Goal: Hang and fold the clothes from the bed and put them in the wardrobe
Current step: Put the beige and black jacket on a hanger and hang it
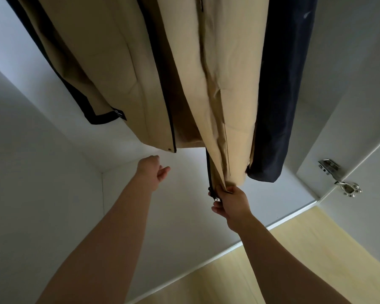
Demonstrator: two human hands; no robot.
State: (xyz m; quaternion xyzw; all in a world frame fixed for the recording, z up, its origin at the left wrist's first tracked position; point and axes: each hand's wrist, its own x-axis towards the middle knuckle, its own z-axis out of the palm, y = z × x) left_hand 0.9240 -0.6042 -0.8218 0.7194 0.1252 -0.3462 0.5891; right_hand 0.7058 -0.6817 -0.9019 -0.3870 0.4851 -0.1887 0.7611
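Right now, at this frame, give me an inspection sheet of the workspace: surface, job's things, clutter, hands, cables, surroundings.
Surface: white wardrobe floor, below the hanging clothes.
Job's things: beige jacket hangs with its front open; navy garment hangs to its right.
Clutter: nothing seen.
Hands: right hand grips the beige jacket's lower zip edge; left hand is raised near the other front hem, holding nothing.
Cables: nothing seen.
Surroundings: metal hinge on the wardrobe's right side; pale wood floor outside.

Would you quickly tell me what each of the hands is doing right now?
Left hand: open, loosely curled, holding nothing.
Right hand: gripping the beige jacket at its hem.
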